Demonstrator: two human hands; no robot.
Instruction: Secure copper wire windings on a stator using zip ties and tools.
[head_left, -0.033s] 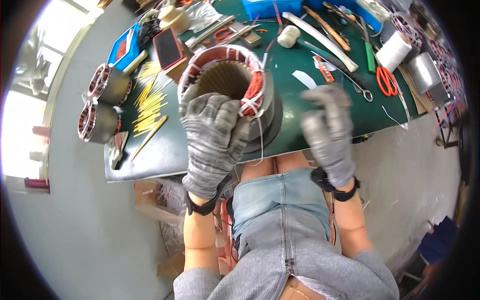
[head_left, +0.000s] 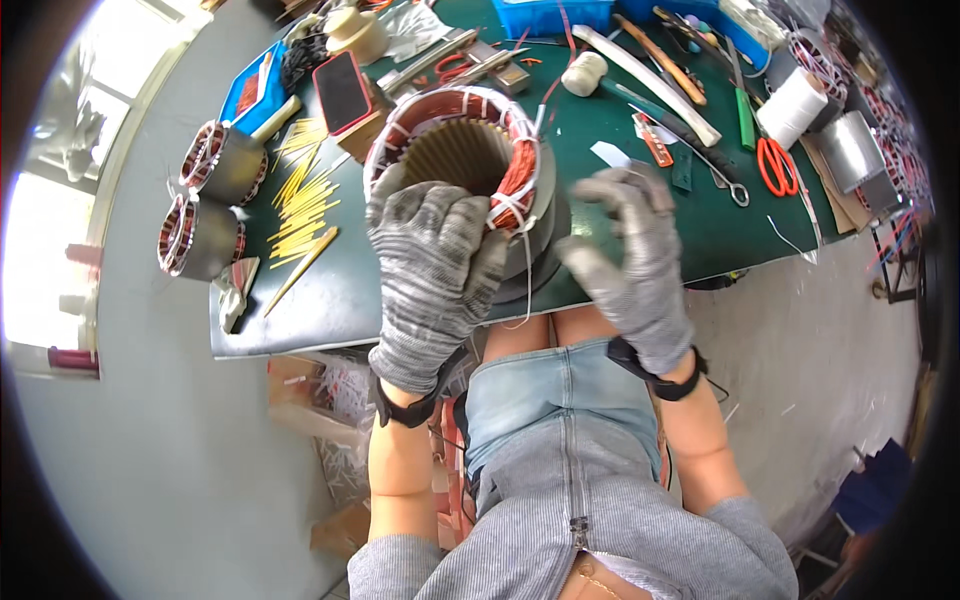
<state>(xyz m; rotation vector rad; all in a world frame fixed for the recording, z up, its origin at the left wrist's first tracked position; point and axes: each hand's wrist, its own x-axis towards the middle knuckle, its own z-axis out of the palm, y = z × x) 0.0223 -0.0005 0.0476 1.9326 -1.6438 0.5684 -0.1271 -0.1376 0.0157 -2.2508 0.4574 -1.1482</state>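
A motor stator point(head_left: 518, 178) with reddish copper windings laced in white cord stands on a dark round base near the table's front edge. Its slotted bore faces up and toward me. My left hand point(head_left: 425, 275), in a grey striped knit glove, has its fingers curled over the near rim and grips it. A thin white cord end point(head_left: 528, 275) hangs from a knot beside that thumb. To the right of the stator, my gloved right hand point(head_left: 640, 265) hovers with fingers apart and nothing visible in it; its fingertips are slightly blurred.
Two smaller stators point(head_left: 200, 235) and yellow strips point(head_left: 305, 210) are at the left. Red-handled scissors point(head_left: 777, 167), a white thread spool point(head_left: 793, 107), a mallet point(head_left: 585, 74) and a ring-ended tool point(head_left: 737, 193) lie to the right. The green table point(head_left: 360, 315) ends just before my lap.
My right hand has moved left, closer to the stator, and its fingers have spread. The left hand keeps its hold on the rim. The whole view has shifted slightly.
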